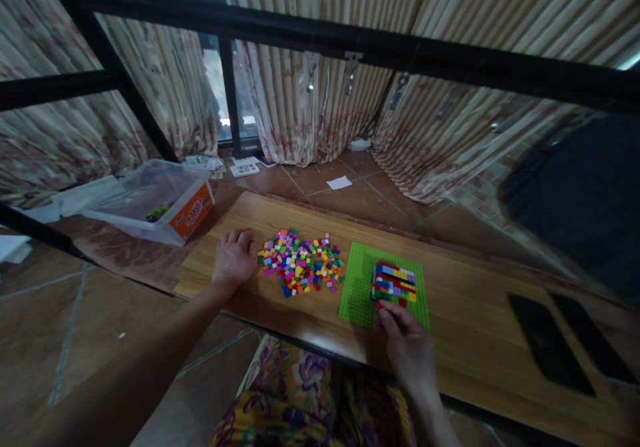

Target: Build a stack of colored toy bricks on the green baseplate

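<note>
A green baseplate lies on the wooden table, carrying a small block of stacked multicoloured bricks. My right hand is at the near edge of that block, fingertips pinched against its lowest red brick. To the left of the plate lies a loose pile of small coloured bricks. My left hand rests on the table just left of the pile, its fingers curled down against the wood; nothing shows in it.
A clear plastic tub with an orange label stands on the floor beyond the table's left end. Two dark flat phones lie at the table's right. Black metal bars, curtains and scattered papers lie beyond.
</note>
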`<state>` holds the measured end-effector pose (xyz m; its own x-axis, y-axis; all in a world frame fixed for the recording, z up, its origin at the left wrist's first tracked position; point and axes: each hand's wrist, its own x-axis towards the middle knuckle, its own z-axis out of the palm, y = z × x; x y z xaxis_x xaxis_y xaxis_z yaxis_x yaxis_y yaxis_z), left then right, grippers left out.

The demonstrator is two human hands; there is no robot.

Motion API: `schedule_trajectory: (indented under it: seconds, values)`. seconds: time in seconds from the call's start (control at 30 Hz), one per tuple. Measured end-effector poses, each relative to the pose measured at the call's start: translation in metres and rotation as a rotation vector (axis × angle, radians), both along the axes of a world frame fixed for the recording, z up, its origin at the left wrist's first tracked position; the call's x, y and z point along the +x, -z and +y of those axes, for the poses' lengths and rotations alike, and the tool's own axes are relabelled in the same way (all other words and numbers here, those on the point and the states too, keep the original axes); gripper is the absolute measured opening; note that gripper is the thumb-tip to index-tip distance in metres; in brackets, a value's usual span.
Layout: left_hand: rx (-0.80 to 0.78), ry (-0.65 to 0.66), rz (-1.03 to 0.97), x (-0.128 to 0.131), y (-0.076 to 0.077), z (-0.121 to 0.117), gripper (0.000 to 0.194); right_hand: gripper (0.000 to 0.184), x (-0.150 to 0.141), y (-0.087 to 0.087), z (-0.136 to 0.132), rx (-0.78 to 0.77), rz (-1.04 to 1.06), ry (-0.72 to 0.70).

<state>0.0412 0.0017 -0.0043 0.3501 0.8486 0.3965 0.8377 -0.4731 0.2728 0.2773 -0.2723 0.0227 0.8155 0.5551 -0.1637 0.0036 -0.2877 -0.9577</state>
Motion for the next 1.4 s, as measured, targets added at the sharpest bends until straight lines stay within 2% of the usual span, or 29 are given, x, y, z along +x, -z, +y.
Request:
schedule_trajectory:
  seconds: [0.07,0.17,0.33,0.6,1.13,1.4]
  values:
    - [0.005,-0.001,0.004,0.000,0.000,0.000,0.031,0.037,0.009,-0.003,-0.001,-0.093,-0.266,-0.019]
    - [0.007,-0.005,0.013,0.000,0.000,-0.001,0.032,0.035,0.022,-0.005,0.001,-0.120,-0.573,-0.059]
    - [0.001,-0.007,0.012,0.000,0.001,0.001,0.032,0.031,0.037,0.003,0.012,-0.056,-0.798,-0.039]
    - [0.011,0.016,0.004,-0.001,0.002,0.001,0.033,0.028,0.047,0.019,0.017,-0.051,-0.861,-0.042]
    - [0.022,0.007,0.026,-0.002,0.004,0.003,0.036,0.020,0.044,0.018,0.026,0.041,-0.651,0.094]
    - [0.018,0.019,0.010,-0.002,0.004,0.004,0.035,0.019,0.044,0.019,0.029,0.048,-0.642,0.085]
